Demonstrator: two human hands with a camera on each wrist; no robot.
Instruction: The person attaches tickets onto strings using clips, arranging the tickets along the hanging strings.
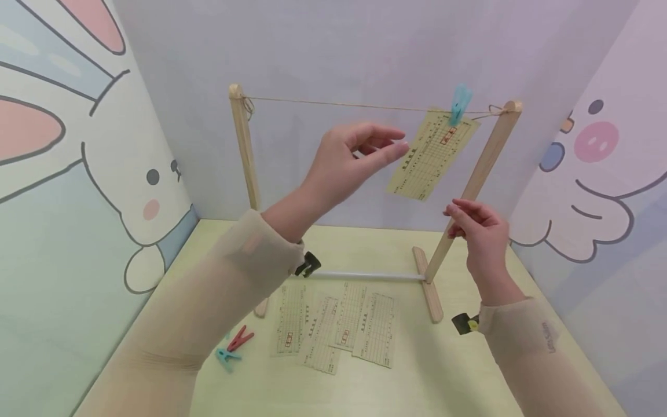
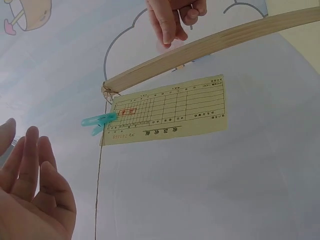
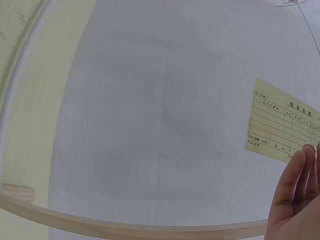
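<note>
Near the right end of a string line [image 1: 333, 105], a yellow receipt slip [image 1: 432, 156] hangs from a light-blue clothespin [image 1: 460, 106], which grips its upper edge. The slip is printed with a ruled grid and a small red box, and in the head view it slants, its lower end toward the left. The string runs between a left wooden post [image 1: 244, 145] and a right wooden post [image 1: 487, 156], tied with loops at both ends.

The left hand [image 1: 356, 152] is raised just beside the slip's left edge; its fingers are loosely bent, thumb and fingertips parted, grasping nothing. In the left wrist view, a gap separates it from the clothespin. The right hand [image 1: 480, 234] is lower, close to the right post, its fingers loosely curled and released, with nothing in them.

Below, on the pale yellow table [image 1: 417, 382], several more receipt slips [image 1: 376, 330] lie side by side, some overlapping. To their left are a red clothespin [image 1: 240, 339] and a blue clothespin [image 1: 227, 357]. A white rod [image 1: 375, 276] runs low across the stand to a wooden foot [image 1: 429, 289]. A cartoon rabbit [image 1: 132, 191] decorates the left wall.
</note>
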